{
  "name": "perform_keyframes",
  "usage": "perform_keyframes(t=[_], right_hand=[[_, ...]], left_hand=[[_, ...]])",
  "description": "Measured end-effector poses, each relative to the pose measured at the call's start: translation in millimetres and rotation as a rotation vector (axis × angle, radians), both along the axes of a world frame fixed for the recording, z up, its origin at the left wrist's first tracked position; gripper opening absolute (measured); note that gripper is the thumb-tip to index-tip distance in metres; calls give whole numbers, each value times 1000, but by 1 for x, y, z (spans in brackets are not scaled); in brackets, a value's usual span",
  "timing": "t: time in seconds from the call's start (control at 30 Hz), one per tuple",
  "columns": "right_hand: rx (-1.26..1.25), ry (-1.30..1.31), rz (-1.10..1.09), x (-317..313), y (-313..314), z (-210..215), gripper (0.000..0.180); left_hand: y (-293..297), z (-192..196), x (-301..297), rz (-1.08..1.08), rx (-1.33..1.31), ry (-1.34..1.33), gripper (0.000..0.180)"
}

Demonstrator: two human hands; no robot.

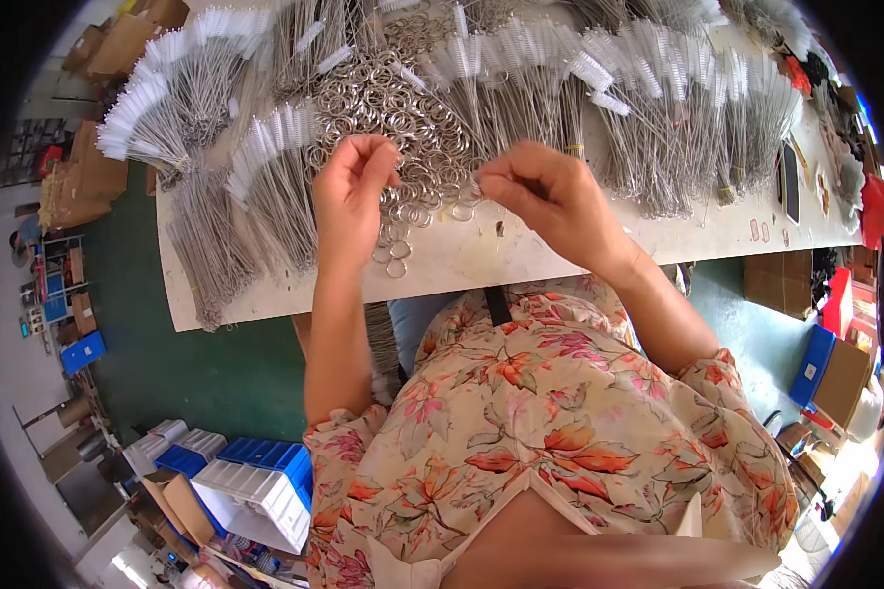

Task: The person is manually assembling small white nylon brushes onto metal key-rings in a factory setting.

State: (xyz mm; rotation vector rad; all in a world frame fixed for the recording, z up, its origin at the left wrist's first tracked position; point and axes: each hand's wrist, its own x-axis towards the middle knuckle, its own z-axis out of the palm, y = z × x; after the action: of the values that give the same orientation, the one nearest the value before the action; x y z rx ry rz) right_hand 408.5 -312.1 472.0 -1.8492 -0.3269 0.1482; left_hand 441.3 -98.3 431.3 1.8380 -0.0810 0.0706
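A heap of shiny metal split rings lies on the table in front of me. My left hand is at the heap's near left side, its fingers curled in a pinch; what they hold, if anything, is hidden. To the right of the heap, my right hand is closed too, thumb against fingers. Near its fingertips is a ring, but I cannot tell whether the hand holds it. Between the hands a few loose rings rest closer to the table's front edge.
Bundles of thin wire brushes with white bristles fan out at the left, and more brush bundles cover the right. The pale table's front edge runs before me. Blue and white plastic bins stand at lower left, cardboard boxes at right.
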Motion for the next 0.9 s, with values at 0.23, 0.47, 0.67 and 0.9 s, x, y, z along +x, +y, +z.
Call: perform_keyframes(t=[0.23,0.47,0.67,0.9], right_hand=[[231,-75,113,-8,24,14,9],[-215,-950,133,-18,21,12,26],[56,-672,184,-12,24,11,14],[489,349,186,-9,32,35,16]], left_hand=[[-33,26,-42,-25,-409,-97,10],[-9,46,-57,-293,-638,51,20],[-11,67,-67,-140,-70,-336,30],[-11,54,-66,15,143,-715,30]])
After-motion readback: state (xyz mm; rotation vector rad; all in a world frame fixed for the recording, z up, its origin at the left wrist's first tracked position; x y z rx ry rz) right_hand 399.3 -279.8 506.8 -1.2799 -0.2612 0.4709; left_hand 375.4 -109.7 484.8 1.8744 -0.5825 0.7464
